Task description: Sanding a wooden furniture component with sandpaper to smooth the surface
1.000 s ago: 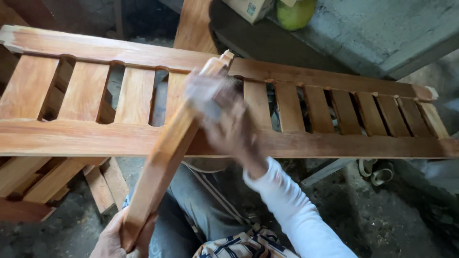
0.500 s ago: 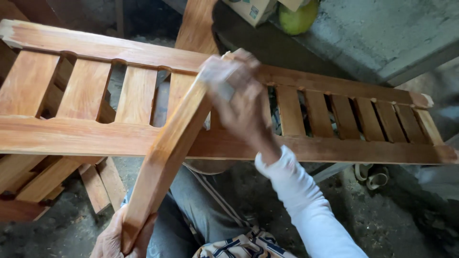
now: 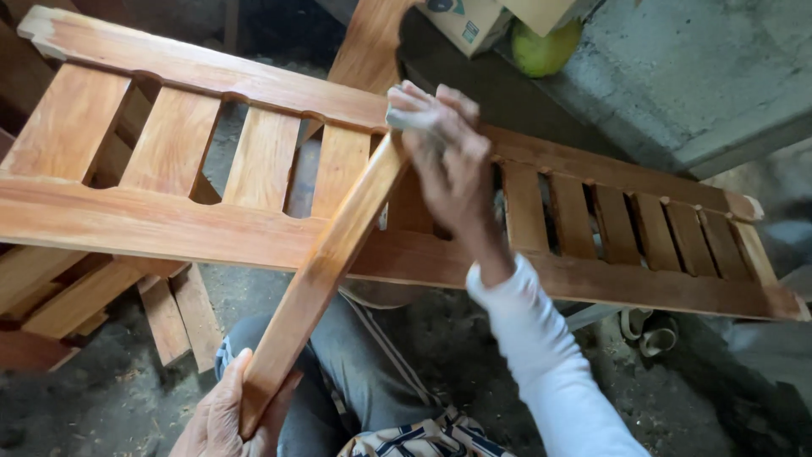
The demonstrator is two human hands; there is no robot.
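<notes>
Left hand [image 3: 222,416]: at the bottom edge of the view, fingers clenched round the near end of a wooden bar [image 3: 326,269].
Wooden bar: long, square-edged, reddish-brown; it runs slantwise from the left hand up and away, lying across the slatted frame [image 3: 169,224], its far end under the right hand.
Right hand [image 3: 448,156]: palm down on the far end of the bar, fingers curled over a pale grey abrasive pad [image 3: 404,119] and pressing it to the wood; white sleeve [image 3: 541,372] runs back to the lower right.
Slatted frame: two long rails joined by short upright slats, spanning the view from left to right, beneath the bar and touching it.
Loose offcuts [image 3: 173,317]: on the floor under the frame's left part.
Background: cardboard box [image 3: 474,19] and a green round object [image 3: 545,49] at the top, beside a grey concrete slab [image 3: 702,76].
Lap: grey trousers [image 3: 355,381] directly below the bar.
</notes>
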